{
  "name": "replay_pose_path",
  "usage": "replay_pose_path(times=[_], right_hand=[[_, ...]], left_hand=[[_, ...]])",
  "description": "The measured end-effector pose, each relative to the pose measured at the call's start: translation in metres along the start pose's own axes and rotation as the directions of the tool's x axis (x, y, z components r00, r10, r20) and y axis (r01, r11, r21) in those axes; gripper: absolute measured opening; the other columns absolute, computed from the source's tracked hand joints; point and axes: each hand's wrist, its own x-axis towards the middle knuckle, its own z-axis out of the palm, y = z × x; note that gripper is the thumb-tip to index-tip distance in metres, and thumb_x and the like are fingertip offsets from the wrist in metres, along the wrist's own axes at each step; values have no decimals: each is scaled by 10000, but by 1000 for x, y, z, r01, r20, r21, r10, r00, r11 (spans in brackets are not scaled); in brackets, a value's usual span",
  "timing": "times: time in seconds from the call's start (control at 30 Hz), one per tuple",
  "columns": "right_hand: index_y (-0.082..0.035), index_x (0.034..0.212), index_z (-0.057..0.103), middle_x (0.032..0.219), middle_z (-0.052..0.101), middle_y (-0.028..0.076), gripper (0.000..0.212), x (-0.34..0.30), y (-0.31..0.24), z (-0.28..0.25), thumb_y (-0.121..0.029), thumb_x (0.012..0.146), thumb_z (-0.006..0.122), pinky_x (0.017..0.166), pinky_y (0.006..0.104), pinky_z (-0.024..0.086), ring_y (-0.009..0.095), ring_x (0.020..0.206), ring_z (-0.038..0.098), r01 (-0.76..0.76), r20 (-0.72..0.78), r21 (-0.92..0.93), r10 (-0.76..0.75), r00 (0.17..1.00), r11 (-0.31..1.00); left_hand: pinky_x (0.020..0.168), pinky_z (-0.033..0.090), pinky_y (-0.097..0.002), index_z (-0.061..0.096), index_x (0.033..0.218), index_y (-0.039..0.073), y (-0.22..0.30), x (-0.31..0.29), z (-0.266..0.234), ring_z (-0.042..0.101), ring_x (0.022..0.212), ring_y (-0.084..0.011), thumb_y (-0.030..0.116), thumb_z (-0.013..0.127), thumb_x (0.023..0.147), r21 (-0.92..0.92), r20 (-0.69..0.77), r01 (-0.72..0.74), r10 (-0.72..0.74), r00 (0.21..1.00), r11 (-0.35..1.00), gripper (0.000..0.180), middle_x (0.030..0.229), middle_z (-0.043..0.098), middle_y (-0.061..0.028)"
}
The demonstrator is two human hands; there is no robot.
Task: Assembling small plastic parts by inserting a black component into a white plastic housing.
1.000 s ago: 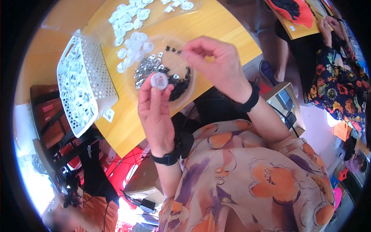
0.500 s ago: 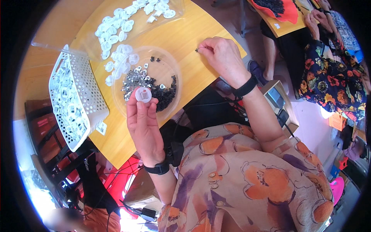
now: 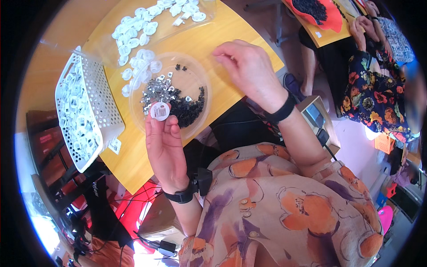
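My left hand (image 3: 165, 153) pinches a small round translucent plastic cap (image 3: 159, 111) between thumb and fingers, with its raised middle facing up. It hovers over the near edge of a clear round tray (image 3: 171, 61). Inside the tray lie small shiny metal pieces (image 3: 156, 90) and a heap of tiny black parts (image 3: 190, 110). Over the table's right part, my right hand (image 3: 251, 73) has its thumb and fingertips pressed together. Whatever may be between those fingertips is too small or hidden to see.
Left of the tray stands a white perforated basket (image 3: 101, 91) full of similar plastic pieces. More translucent caps (image 3: 133, 33) lie in a clear container at the back of the wooden table (image 3: 231, 26). At the upper right a person works at another table by a red-orange bag (image 3: 331, 15).
My right hand has shifted left toward the tray, and the tiny black part seen at its fingertips no longer shows. My left hand has tilted the cap and moved slightly left.
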Motion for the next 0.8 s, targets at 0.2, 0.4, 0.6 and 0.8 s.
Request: replay_pose_path(times=[0.2,0.4,0.6,0.8], right_hand=[[-65,808,684,776,560,113,84,24,-22,33,-110,781,619,672,402,474,301,766,590,233,155,-112,-215,964,966],[-48,679,675,804,563,124,114,32,-27,64,-106,722,588,679,396,456,280,816,585,365,240,-380,-291,926,850],[-78,627,671,803,556,109,132,29,-33,66,-143,711,593,724,384,370,258,808,568,439,259,-474,-356,898,763],[-109,626,673,668,584,95,132,35,-33,73,-143,725,592,736,380,353,239,684,596,556,358,-462,-428,830,692]], left_hand=[[834,489,-259,392,1370,43,1,-1,-9,566,944,-150,217,456,999,-97,103,27,-17,995,995,414,1213,550,-114],[847,461,-257,418,1349,45,3,-3,-2,576,912,-127,165,490,979,-99,56,-4,10,998,995,395,1129,576,-66],[863,467,-266,431,1337,32,2,0,-9,581,932,-129,144,499,972,-168,84,51,-37,996,984,387,1118,583,-58],[863,460,-280,371,1385,37,-1,1,-12,571,945,-141,175,480,977,-160,92,49,-34,995,986,445,1160,561,-84]])
